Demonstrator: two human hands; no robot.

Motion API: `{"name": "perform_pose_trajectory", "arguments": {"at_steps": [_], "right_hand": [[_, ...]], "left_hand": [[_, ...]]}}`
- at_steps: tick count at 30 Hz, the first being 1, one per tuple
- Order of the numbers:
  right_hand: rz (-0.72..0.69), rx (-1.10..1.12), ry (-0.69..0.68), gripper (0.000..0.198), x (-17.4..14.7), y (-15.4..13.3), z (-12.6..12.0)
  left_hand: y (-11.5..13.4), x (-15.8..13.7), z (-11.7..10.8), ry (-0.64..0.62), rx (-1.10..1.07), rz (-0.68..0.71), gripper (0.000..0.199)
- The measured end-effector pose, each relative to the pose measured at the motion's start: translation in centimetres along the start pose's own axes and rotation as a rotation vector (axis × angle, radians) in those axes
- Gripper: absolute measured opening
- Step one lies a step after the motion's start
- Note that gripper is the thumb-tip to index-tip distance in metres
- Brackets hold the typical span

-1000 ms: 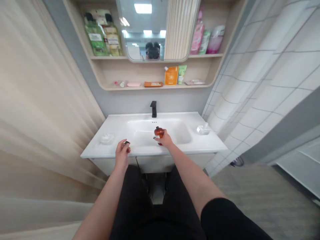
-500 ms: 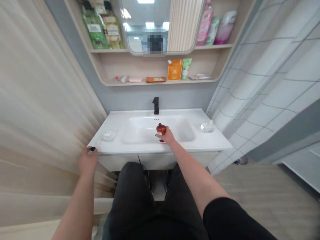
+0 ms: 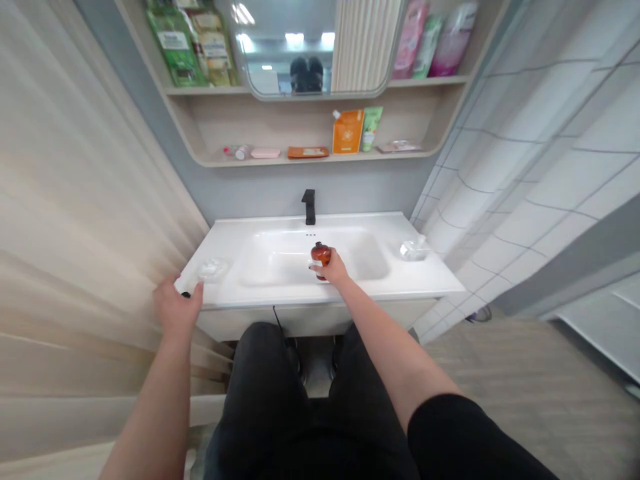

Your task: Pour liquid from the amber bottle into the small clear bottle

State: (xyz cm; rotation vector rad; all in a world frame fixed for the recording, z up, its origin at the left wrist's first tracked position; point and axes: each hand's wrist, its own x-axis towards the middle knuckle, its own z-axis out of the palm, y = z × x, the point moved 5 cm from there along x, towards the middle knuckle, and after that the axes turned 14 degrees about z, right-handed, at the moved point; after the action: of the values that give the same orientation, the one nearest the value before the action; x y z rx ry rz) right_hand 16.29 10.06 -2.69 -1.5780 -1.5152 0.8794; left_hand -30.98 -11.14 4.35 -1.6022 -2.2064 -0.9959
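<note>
My right hand is wrapped round an amber bottle with a pale label and a dark neck, upright over the front of the white sink basin. At the counter's left front corner, my left hand has its thumb and fingers spread. A small black cap lies between them at the counter edge; whether the hand touches it I cannot tell. Just beyond that hand sits a clear plastic-looking item on the counter.
A black faucet rises behind the basin. To the right is a clear container. Above, a shelf holds an orange pouch, a green tube and small items. A curtain hangs close on the left.
My left thumb and fingers have spread apart from around the black cap, which stays at the counter's edge. My right hand keeps its hold on the amber bottle. The view has tilted slightly.
</note>
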Motion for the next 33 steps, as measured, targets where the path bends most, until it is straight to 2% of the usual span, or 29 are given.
{"name": "perform_pose_trajectory", "arguments": {"at_steps": [2, 5, 7, 11, 15, 18, 21, 25, 29, 33], "right_hand": [[-0.006, 0.015, 0.014, 0.08, 0.0, 0.0, -0.1], [0.003, 0.008, 0.008, 0.081, -0.1, 0.0, -0.1], [-0.002, 0.0, 0.006, 0.08, -0.2, -0.1, -0.2], [-0.014, -0.023, 0.045, 0.082, -0.4, -0.4, -0.4], [-0.028, -0.032, 0.052, 0.081, -0.5, -0.4, -0.4], [-0.015, -0.031, 0.047, 0.081, -0.4, -0.3, -0.3], [-0.016, -0.021, 0.043, 0.083, -0.4, -0.3, -0.3], [-0.05, -0.008, -0.001, 0.081, -0.5, -0.5, -0.3], [-0.065, 0.005, -0.063, 0.078, -0.7, -0.8, -0.2], [-0.079, 0.006, -0.091, 0.081, -0.9, -0.9, 0.0]], "left_hand": [[1.7, 1.8, 0.3, -0.003, 0.057, 0.034, 0.085], [3.0, 4.2, 2.2, -0.157, 0.116, 0.014, 0.095], [3.2, 5.2, 3.3, -0.218, 0.159, 0.005, 0.094], [2.8, 5.5, 4.4, -0.183, 0.145, -0.075, 0.082], [3.6, 4.7, 5.5, -0.113, -0.094, -0.087, 0.08], [6.0, 4.2, 6.9, -0.083, -0.354, -0.017, 0.079], [9.8, 4.0, 8.7, -0.091, -0.608, 0.053, 0.079], [14.9, 3.8, 11.7, -0.113, -0.896, 0.059, 0.079], [18.6, 3.4, 14.8, -0.136, -0.957, 0.094, 0.072], [20.2, 2.9, 17.2, -0.144, -0.876, 0.106, 0.07]]}}
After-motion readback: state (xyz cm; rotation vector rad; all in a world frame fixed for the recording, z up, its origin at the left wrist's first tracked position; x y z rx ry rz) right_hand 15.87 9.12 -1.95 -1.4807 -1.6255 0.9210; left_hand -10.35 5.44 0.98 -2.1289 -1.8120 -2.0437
